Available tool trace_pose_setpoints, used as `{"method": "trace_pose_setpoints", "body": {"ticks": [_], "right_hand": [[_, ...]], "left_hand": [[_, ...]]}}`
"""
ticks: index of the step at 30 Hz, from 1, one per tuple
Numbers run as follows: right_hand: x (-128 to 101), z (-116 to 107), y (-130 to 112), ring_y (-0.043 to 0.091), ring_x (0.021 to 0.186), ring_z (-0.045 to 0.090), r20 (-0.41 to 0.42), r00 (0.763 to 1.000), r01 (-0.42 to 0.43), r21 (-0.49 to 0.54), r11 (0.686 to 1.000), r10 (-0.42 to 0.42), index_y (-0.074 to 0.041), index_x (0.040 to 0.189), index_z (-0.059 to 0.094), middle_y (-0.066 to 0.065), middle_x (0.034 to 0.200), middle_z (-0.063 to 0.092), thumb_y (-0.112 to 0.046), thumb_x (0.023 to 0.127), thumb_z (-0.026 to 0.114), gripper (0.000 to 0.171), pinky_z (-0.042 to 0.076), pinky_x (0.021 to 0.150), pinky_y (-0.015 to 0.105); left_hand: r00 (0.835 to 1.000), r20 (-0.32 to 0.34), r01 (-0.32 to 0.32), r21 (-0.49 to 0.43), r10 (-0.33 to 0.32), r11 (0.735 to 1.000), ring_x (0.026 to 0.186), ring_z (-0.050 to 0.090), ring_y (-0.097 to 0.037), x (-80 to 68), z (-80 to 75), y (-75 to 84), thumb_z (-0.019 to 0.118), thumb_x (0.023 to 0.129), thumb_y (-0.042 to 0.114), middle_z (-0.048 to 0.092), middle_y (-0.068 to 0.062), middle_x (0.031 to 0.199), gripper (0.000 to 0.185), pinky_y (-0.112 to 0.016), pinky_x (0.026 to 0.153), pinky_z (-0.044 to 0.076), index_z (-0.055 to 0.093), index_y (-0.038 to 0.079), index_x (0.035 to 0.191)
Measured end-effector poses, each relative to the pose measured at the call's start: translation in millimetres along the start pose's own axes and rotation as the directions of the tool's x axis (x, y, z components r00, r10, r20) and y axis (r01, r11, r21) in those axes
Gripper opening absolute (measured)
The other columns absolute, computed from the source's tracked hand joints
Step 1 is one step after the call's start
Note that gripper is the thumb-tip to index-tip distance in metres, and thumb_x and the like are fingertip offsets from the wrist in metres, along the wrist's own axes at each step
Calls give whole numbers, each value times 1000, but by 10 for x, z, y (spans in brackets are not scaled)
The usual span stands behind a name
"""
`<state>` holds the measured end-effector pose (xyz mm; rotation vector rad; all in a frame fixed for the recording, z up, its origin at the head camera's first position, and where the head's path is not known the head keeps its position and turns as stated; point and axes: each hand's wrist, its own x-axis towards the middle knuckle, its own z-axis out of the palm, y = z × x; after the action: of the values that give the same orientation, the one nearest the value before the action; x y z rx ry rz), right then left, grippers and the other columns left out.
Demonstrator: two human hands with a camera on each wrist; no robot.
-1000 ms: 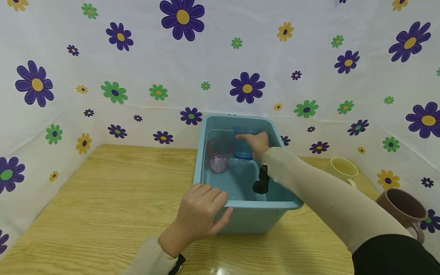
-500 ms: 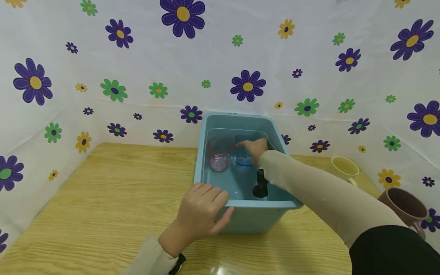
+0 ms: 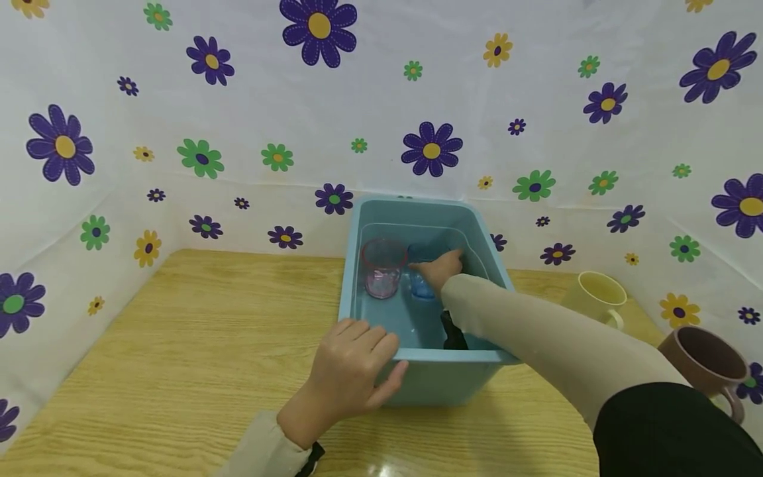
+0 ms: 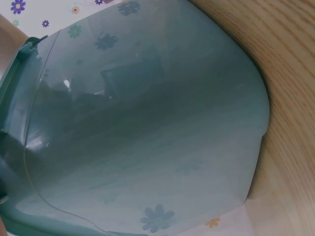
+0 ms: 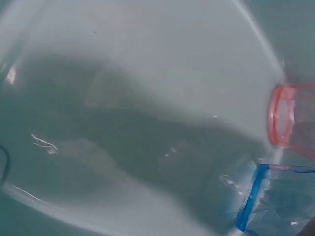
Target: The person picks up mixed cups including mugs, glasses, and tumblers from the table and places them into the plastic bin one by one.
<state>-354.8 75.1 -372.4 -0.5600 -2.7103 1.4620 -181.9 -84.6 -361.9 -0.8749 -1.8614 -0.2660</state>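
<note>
A light blue plastic tub (image 3: 465, 358) with water in it stands on the wooden table. Inside stand a clear pink cup (image 3: 381, 268) and, right of it, a clear blue cup (image 3: 422, 286). My right hand (image 3: 442, 268) reaches into the tub and holds the blue cup from above, low in the water. The right wrist view shows the blue cup (image 5: 275, 204) tilted beside the pink cup (image 5: 293, 120), against the tub's inner wall (image 5: 147, 73). My left hand (image 3: 352, 371) grips the tub's near left corner, fingers over the rim and thumb on the front wall. The left wrist view shows only the tub's outer wall (image 4: 147, 137).
A pale yellow mug (image 3: 596, 295) and a brown mug (image 3: 706, 361) stand on the table to the right of the tub. A flowered white sheet backs the table on three sides. Bare wood (image 3: 208, 331) lies left of the tub.
My right hand has lowered the blue cup from near the tub's back rim down into the water. The left hand and the pink cup have not moved.
</note>
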Motion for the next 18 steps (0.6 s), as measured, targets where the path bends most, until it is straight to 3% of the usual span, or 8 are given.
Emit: {"method": "trace_pose_setpoints", "body": {"ticks": [10,18], "right_hand": [[-50,9,3,35,133,39,14,1000,6,-50,999,-5,-2,144,7,23,142,36,-35,80,72,97,34,109,46],[-105,-24,-27,36,131,42,45,998,-47,-74,996,50,-2,146,2,24,143,35,-26,79,74,102,37,107,46]], "left_hand": [[1000,-3,3,-3,-3,1000,50,43,-12,-7,4,3,30,95,34,47,3,56,40,-26,54,37,51,13,68],[1000,-6,-1,-3,1,1000,50,43,-12,-2,0,-4,30,95,34,47,3,56,40,-26,54,37,52,13,68]]}}
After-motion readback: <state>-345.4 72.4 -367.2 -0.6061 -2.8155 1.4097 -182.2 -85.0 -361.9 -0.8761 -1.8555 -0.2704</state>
